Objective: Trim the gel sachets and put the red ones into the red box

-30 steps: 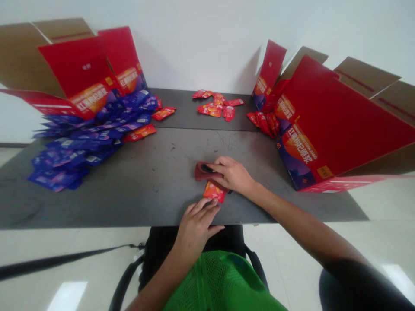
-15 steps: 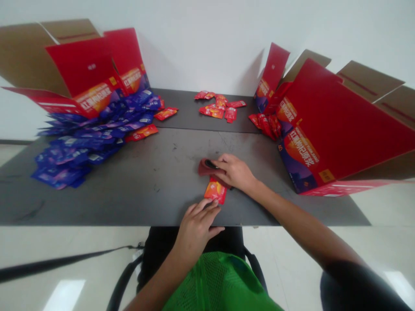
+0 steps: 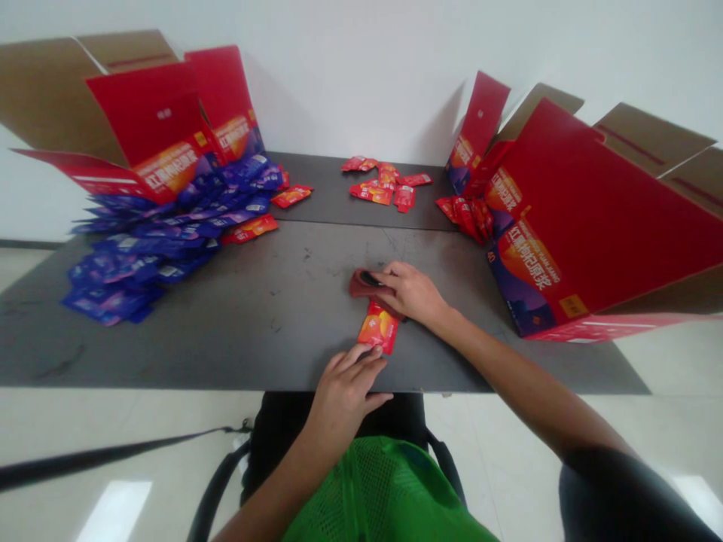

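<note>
A red and orange sachet (image 3: 377,328) lies on the grey table near its front edge. My left hand (image 3: 349,388) rests its fingertips on the sachet's near end, fingers stretched out and thumb apart. Bunched in the fingers of my right hand (image 3: 415,293) is a reddish-brown cloth (image 3: 361,284), pressed down over the sachet's far end. A black patch shows on the cloth beside my fingertips; what it is I cannot make out.
A heap of blue sachets (image 3: 169,233) spills before an open red carton (image 3: 163,128) on the left. Several red sachets (image 3: 373,191) lie at the back. Another large open carton (image 3: 599,218) stands at right, with red sachets (image 3: 466,217) beside it.
The cloth under my right hand has shifted slightly away from me, uncovering a little more of the sachet. My left hand stays at its near end. The whole view has shifted slightly.
</note>
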The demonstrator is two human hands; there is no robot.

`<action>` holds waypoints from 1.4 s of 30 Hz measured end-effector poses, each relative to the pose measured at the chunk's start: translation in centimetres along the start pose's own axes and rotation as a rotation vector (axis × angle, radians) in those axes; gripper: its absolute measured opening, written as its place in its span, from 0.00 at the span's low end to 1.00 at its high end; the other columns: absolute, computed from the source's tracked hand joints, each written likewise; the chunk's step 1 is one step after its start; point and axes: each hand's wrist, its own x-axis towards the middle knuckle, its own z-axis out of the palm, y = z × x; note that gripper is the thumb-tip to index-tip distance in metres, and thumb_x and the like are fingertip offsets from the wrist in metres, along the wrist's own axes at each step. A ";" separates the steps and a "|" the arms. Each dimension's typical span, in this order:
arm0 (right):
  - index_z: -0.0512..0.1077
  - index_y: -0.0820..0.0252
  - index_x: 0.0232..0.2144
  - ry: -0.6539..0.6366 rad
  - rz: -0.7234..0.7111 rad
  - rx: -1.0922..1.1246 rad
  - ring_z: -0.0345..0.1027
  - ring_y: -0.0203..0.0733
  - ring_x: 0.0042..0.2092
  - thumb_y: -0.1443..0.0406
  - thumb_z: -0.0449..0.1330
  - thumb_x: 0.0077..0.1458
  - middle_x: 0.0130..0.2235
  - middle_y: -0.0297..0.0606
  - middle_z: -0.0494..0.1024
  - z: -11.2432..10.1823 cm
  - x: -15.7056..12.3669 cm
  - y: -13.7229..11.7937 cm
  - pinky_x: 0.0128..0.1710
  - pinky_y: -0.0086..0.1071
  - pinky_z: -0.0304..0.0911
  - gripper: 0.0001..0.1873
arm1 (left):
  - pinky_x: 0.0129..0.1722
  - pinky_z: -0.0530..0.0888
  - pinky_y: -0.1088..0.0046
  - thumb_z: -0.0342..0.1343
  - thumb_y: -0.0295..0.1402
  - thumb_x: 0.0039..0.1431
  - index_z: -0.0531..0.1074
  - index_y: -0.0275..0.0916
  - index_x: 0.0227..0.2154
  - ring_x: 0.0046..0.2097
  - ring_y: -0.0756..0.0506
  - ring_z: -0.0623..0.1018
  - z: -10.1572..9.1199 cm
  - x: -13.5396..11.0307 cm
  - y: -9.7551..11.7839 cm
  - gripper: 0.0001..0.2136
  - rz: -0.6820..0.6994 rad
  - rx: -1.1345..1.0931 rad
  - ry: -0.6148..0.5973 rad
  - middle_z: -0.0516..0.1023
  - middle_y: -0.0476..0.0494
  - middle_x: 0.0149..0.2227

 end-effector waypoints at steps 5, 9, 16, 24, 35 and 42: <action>0.73 0.56 0.59 0.039 -0.021 -0.022 0.67 0.46 0.45 0.59 0.57 0.67 0.45 0.44 0.75 -2.4 -0.3 -1.4 0.43 0.37 0.65 0.21 | 0.50 0.74 0.57 0.71 0.35 0.53 0.74 0.39 0.51 0.57 0.36 0.77 0.0 0.1 0.1 0.22 -0.006 -0.001 0.009 0.82 0.40 0.52; 0.74 0.53 0.58 -0.027 -0.146 0.093 0.68 0.44 0.44 0.59 0.58 0.67 0.45 0.41 0.75 -1.6 -3.5 -5.1 0.41 0.35 0.65 0.19 | 0.50 0.74 0.55 0.73 0.35 0.51 0.75 0.38 0.49 0.55 0.35 0.79 0.2 0.1 0.0 0.23 -0.006 0.013 0.010 0.83 0.41 0.50; 0.75 0.56 0.57 -0.014 0.000 -0.026 0.68 0.45 0.44 0.58 0.60 0.66 0.44 0.43 0.76 0.1 0.3 0.4 0.43 0.36 0.65 0.19 | 0.51 0.73 0.55 0.73 0.33 0.50 0.74 0.37 0.51 0.58 0.36 0.77 0.1 0.0 -0.1 0.25 -0.010 -0.006 0.003 0.81 0.40 0.54; 0.72 0.52 0.59 -0.007 -0.097 0.081 0.68 0.44 0.45 0.58 0.57 0.68 0.46 0.41 0.75 -2.1 -3.3 -5.2 0.43 0.35 0.66 0.20 | 0.52 0.73 0.55 0.72 0.34 0.52 0.75 0.39 0.50 0.55 0.35 0.78 0.1 0.0 -0.1 0.22 -0.018 0.006 -0.009 0.83 0.42 0.50; 0.75 0.54 0.57 0.112 0.117 -0.139 0.68 0.46 0.43 0.56 0.58 0.67 0.43 0.44 0.76 -1.1 1.0 3.4 0.39 0.35 0.63 0.20 | 0.51 0.75 0.56 0.70 0.37 0.54 0.75 0.37 0.51 0.58 0.35 0.76 -0.7 0.3 0.3 0.23 0.001 0.079 -0.082 0.81 0.39 0.54; 0.77 0.55 0.54 0.413 0.245 -0.008 0.69 0.47 0.43 0.56 0.56 0.67 0.43 0.43 0.75 -2.3 -1.5 4.3 0.40 0.36 0.64 0.18 | 0.46 0.73 0.62 0.55 0.41 0.70 0.76 0.39 0.46 0.44 0.42 0.80 -2.8 5.7 0.3 0.12 -0.076 0.106 -0.011 0.83 0.42 0.44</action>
